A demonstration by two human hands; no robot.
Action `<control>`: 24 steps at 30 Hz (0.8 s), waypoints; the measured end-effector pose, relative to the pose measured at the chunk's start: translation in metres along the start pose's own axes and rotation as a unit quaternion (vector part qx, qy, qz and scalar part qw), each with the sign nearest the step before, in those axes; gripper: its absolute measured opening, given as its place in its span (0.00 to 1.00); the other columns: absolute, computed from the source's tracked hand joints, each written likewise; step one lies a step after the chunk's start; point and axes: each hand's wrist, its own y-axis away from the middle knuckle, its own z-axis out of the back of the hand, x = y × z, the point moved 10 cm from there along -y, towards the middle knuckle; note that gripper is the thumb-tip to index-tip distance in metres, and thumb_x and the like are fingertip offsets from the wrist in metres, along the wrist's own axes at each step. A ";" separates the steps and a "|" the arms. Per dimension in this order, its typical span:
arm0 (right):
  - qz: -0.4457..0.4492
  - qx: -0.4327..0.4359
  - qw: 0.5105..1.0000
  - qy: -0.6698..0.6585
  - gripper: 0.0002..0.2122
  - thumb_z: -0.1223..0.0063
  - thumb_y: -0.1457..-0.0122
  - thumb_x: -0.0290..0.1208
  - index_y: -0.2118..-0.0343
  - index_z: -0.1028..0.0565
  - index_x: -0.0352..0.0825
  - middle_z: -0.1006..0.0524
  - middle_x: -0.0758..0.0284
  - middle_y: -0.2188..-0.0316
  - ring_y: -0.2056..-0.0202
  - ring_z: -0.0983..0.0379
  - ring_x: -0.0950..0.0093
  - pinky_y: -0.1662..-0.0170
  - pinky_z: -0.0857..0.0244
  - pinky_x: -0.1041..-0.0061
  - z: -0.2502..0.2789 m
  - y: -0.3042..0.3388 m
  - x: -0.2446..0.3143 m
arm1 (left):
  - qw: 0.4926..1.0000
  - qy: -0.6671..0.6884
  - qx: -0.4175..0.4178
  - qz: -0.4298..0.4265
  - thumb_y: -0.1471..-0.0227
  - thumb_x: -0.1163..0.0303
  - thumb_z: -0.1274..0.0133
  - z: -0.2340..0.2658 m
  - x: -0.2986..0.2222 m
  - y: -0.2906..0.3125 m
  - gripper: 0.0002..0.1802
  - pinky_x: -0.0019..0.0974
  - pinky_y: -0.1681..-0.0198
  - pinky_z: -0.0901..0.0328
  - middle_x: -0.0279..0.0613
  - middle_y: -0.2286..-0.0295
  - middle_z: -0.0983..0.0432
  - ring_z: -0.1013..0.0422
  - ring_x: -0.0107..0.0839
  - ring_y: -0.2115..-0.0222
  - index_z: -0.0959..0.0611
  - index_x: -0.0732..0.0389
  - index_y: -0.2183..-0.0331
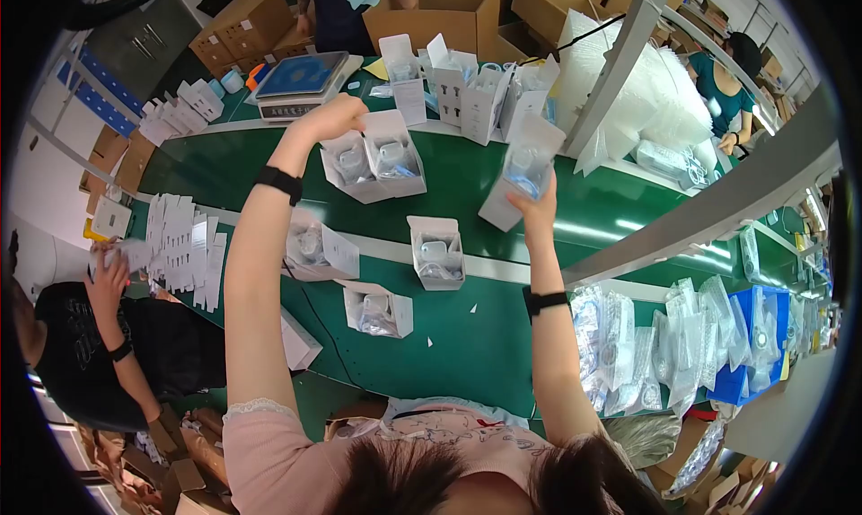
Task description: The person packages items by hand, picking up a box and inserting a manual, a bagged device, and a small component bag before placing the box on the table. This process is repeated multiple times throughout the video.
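Observation:
My left hand (337, 117) reaches to the back of two open white boxes (377, 189) side by side on the green conveyor. Its fingers are bent closed at the raised flap of the left box; the fingertips are partly hidden. Clear bags with pale parts lie inside both. On the right, my right hand (537, 206) grips a tilted open white box (499, 204) by its lower side, with a bagged pale blue item (523, 170) inside. Nearer me stand a middle white box (440, 280), a left white box (337, 256) and a front white box (392, 317), all open with bagged contents.
Several open boxes (479, 111) line the far ledge beside a scale (301, 84). Flat white cartons (187, 246) lie left, near a co-worker's hand (109, 268). Bagged items (678, 335) and a blue bin (729, 382) sit right. A grey post (620, 66) rises far right.

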 end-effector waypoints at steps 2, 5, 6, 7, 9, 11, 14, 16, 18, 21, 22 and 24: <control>0.025 -0.059 0.995 0.080 0.42 0.44 0.66 0.15 0.44 0.51 0.36 0.41 0.63 0.48 0.47 0.44 0.68 0.47 0.48 0.74 0.005 -0.020 -0.013 | 0.999 0.020 0.023 -0.010 0.61 0.71 0.46 -0.011 0.006 -0.011 0.10 0.42 0.66 0.37 0.57 0.73 0.27 0.31 0.49 0.68 0.22 0.68 0.73; 0.049 -0.070 0.988 0.132 0.42 0.43 0.67 0.16 0.44 0.50 0.35 0.40 0.62 0.49 0.48 0.43 0.67 0.48 0.48 0.75 -0.002 -0.054 -0.026 | 1.000 0.017 0.023 -0.009 0.61 0.72 0.46 -0.022 0.029 -0.036 0.10 0.41 0.66 0.37 0.56 0.72 0.27 0.31 0.49 0.68 0.22 0.67 0.72; 0.052 -0.056 0.987 0.145 0.42 0.42 0.67 0.16 0.44 0.51 0.35 0.40 0.61 0.49 0.48 0.44 0.67 0.48 0.48 0.75 -0.008 -0.061 -0.033 | 1.000 0.005 0.021 -0.006 0.62 0.72 0.46 -0.030 0.040 -0.043 0.11 0.42 0.66 0.37 0.55 0.72 0.27 0.31 0.48 0.67 0.22 0.67 0.72; 0.049 -0.040 0.986 0.157 0.43 0.41 0.67 0.17 0.44 0.51 0.34 0.40 0.60 0.49 0.48 0.44 0.67 0.48 0.48 0.75 -0.016 -0.063 -0.043 | 1.000 -0.004 0.025 0.001 0.62 0.72 0.46 -0.042 0.055 -0.046 0.11 0.42 0.65 0.37 0.55 0.72 0.27 0.31 0.48 0.67 0.22 0.66 0.72; 0.058 -0.012 0.982 0.179 0.43 0.41 0.67 0.17 0.44 0.52 0.35 0.41 0.59 0.48 0.47 0.45 0.67 0.48 0.48 0.74 -0.033 -0.062 -0.041 | 1.000 -0.014 0.001 0.027 0.61 0.72 0.46 -0.047 0.080 -0.045 0.11 0.42 0.65 0.37 0.55 0.72 0.27 0.31 0.48 0.66 0.22 0.65 0.71; 0.077 0.026 0.969 0.234 0.45 0.40 0.67 0.18 0.43 0.53 0.36 0.43 0.58 0.47 0.46 0.46 0.66 0.47 0.49 0.74 -0.039 -0.060 -0.034 | 0.997 -0.029 -0.048 0.059 0.61 0.72 0.47 -0.040 0.084 -0.051 0.11 0.43 0.63 0.37 0.54 0.71 0.27 0.31 0.47 0.65 0.22 0.63 0.70; 0.071 0.022 0.967 0.242 0.46 0.39 0.67 0.19 0.43 0.54 0.37 0.44 0.57 0.46 0.45 0.48 0.66 0.46 0.51 0.73 -0.032 -0.057 -0.045 | 0.991 -0.065 -0.058 0.101 0.60 0.73 0.49 -0.042 0.087 -0.052 0.10 0.42 0.63 0.36 0.53 0.70 0.27 0.32 0.47 0.64 0.22 0.62 0.69; 0.071 0.022 0.967 0.244 0.46 0.39 0.67 0.20 0.42 0.55 0.38 0.45 0.56 0.46 0.45 0.49 0.66 0.46 0.51 0.73 -0.032 -0.056 -0.046 | 0.986 -0.085 -0.067 0.124 0.59 0.73 0.49 -0.041 0.091 -0.049 0.10 0.42 0.62 0.36 0.53 0.70 0.27 0.32 0.47 0.64 0.21 0.61 0.69; 0.063 0.030 0.965 0.253 0.46 0.39 0.66 0.21 0.42 0.55 0.39 0.45 0.56 0.46 0.44 0.49 0.65 0.46 0.52 0.73 -0.036 -0.053 -0.050 | 0.985 -0.078 -0.070 0.140 0.59 0.73 0.50 -0.039 0.097 -0.042 0.12 0.44 0.60 0.37 0.51 0.67 0.27 0.32 0.46 0.63 0.23 0.59 0.66; 0.081 0.037 0.959 0.269 0.46 0.39 0.66 0.21 0.42 0.55 0.39 0.45 0.56 0.46 0.45 0.49 0.65 0.46 0.52 0.72 -0.044 -0.051 -0.050 | 0.979 -0.081 -0.086 0.167 0.59 0.72 0.50 -0.038 0.103 -0.033 0.15 0.45 0.60 0.38 0.50 0.66 0.28 0.32 0.45 0.62 0.24 0.59 0.63; 0.100 0.040 0.954 0.280 0.46 0.39 0.66 0.22 0.42 0.55 0.39 0.44 0.56 0.46 0.45 0.49 0.64 0.46 0.51 0.72 -0.048 -0.050 -0.047 | 0.974 -0.088 -0.097 0.184 0.59 0.72 0.49 -0.037 0.106 -0.030 0.17 0.44 0.60 0.38 0.50 0.65 0.28 0.32 0.45 0.62 0.26 0.60 0.62; 0.123 0.042 0.948 0.291 0.46 0.39 0.66 0.22 0.42 0.55 0.39 0.44 0.56 0.47 0.45 0.48 0.64 0.46 0.51 0.72 -0.054 -0.050 -0.042 | 0.969 -0.095 -0.112 0.200 0.60 0.71 0.48 -0.034 0.109 -0.025 0.19 0.43 0.61 0.37 0.51 0.65 0.29 0.33 0.45 0.62 0.27 0.61 0.61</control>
